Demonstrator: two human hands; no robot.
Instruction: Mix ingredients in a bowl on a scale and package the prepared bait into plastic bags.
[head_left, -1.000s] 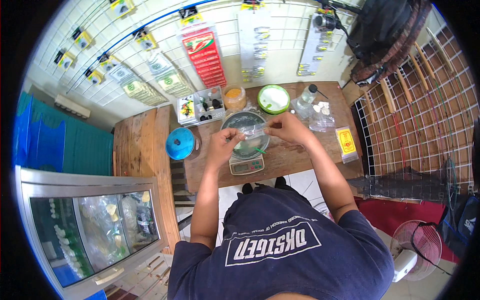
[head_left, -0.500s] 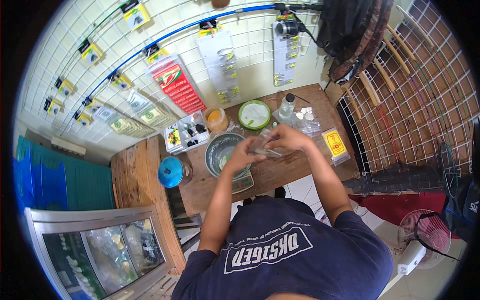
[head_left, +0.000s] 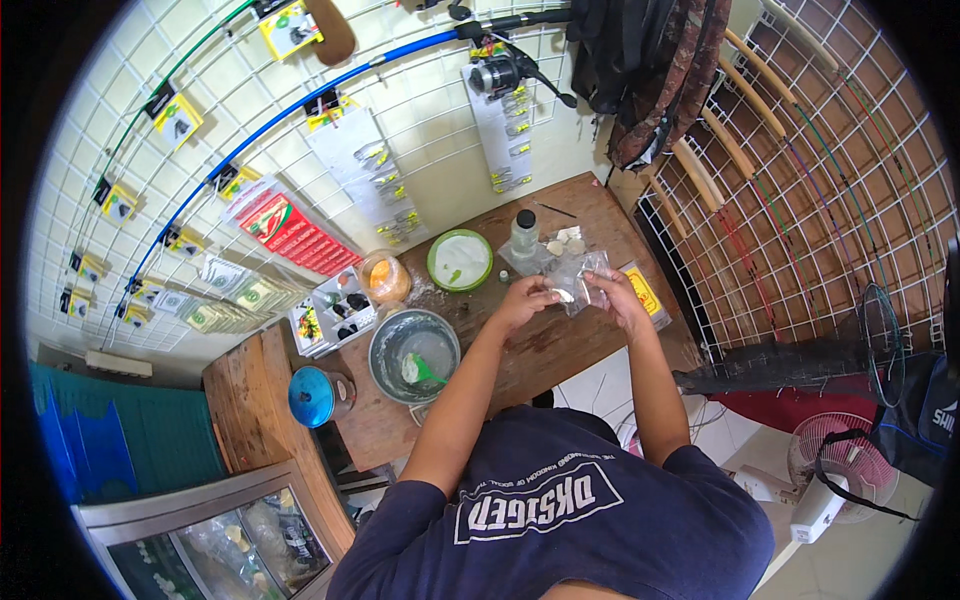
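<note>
A small clear plastic bag is held over the right side of the table. My left hand pinches its left side, with something whitish at the fingertips. My right hand grips the bag's other side, fingers closed. Left of my hands stands a grey bowl, its inside smeared pale, with a green scoop leaning in it. Beyond the hands are a clear bottle with a black cap and pale round pieces on plastic. A tiny vial stands near my left hand.
A green bowl holds white powder. Beside it are a tub of orange powder and a compartment tray. A blue-lidded container stands at the left. A yellow packet lies right of my hand. Fishing rods hang on wall racks.
Both hands have moved right, away from the grey bowl, and spread apart with the plastic bag between them. The view has shifted, and the green scoop in the bowl shows more fully.
</note>
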